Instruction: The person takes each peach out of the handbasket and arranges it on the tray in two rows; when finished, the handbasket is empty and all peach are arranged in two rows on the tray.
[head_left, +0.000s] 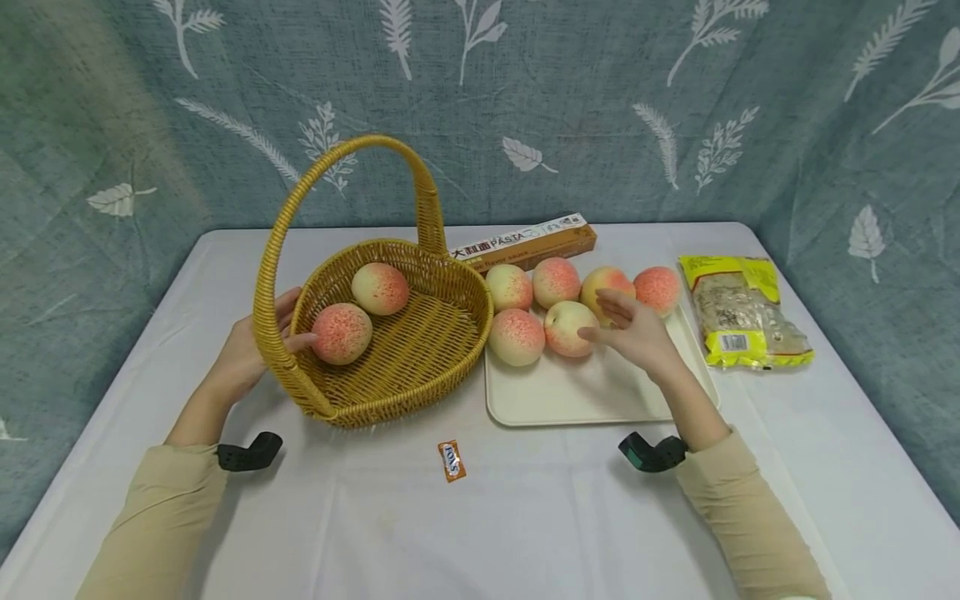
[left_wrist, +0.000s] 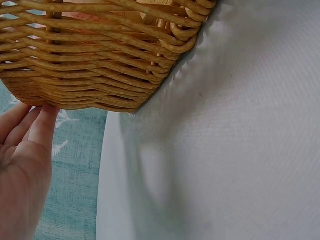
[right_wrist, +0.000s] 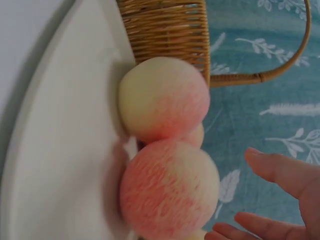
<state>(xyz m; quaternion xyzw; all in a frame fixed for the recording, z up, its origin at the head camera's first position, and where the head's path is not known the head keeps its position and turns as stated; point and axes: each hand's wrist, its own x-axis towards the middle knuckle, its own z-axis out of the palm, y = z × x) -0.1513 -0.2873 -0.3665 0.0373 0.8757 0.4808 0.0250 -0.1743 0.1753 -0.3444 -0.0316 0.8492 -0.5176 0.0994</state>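
Observation:
My left hand [head_left: 243,354] is at the left side of a woven basket [head_left: 420,333], its thumb over the rim and its fingers behind it. In the left wrist view the fingertips meet the edge of the weave. Two peaches [head_left: 342,333] lie inside the basket. My right hand [head_left: 640,333] hovers over a cream tray [head_left: 592,412], thumb and fingers spread apart, beside a pale peach [head_left: 570,328] at the front. Several more peaches [head_left: 556,282] sit along the tray's back and left. The right wrist view shows nothing between thumb and fingers.
Behind the peaches lies a pasta box [head_left: 555,242]. To the tray's right is a yellow clear-fronted packet [head_left: 742,312]. A small orange candy wrapper [head_left: 452,461] lies on the white tablecloth [head_left: 360,517] in front. The basket's tall handle [head_left: 273,250] arches above it.

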